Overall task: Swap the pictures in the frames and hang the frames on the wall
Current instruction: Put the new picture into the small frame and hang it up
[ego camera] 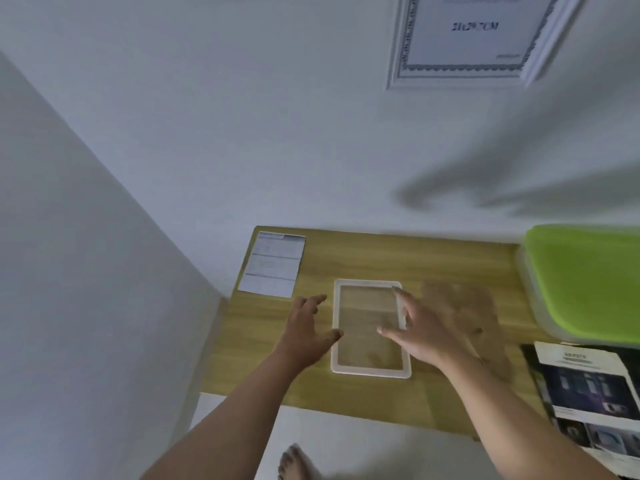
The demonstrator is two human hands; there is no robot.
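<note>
A small white picture frame point(369, 371) lies flat on the wooden table point(367, 258), with the wood showing through its pane. My left hand point(306, 329) spreads its fingers beside the frame's left edge, thumb touching the rim. My right hand point(420, 329) hovers over the frame's right edge with fingers apart, holding nothing. A printed sheet point(273, 265) lies at the table's far left corner. A larger white frame point(464, 39) with a bordered certificate hangs on the wall above.
A green-lidded plastic box point(585, 282) stands at the table's right end. A dark printed leaflet point(588, 393) lies at the near right. A white wall corner closes the left side. A bare foot point(294, 462) shows on the floor below.
</note>
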